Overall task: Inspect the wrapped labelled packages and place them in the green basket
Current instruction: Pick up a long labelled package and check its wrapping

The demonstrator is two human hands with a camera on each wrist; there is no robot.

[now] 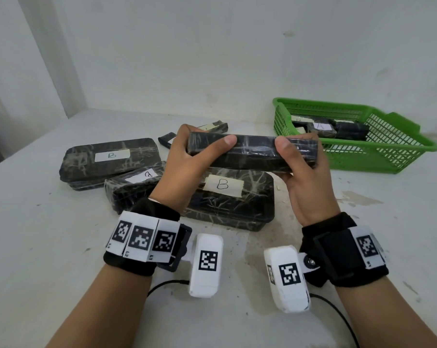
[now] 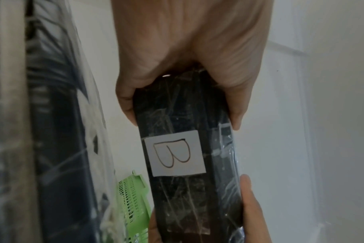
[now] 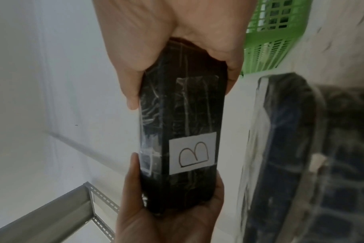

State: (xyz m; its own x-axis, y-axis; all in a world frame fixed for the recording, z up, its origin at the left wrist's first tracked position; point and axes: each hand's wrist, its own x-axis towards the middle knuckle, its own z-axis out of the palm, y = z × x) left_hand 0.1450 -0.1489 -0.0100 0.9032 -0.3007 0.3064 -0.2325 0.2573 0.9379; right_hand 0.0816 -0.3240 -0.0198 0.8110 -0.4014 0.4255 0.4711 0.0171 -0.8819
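Item: wrapped package [image 1: 252, 153] labelled B, gripped endwise by left hand [image 1: 187, 169] and right hand [image 1: 305, 182]; green basket [image 1: 378, 156] at 2 o'clock.

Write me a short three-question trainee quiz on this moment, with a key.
1. True or false: both hands grip the raised package.
2. Which letter is on the held package's label? A) A B) B C) C
3. Fill in: the green basket already holds several ____.

Key:
1. True: the left hand grips one end, the right hand the other.
2. B, seen from both wrist views.
3. Packages; one inside is marked A.
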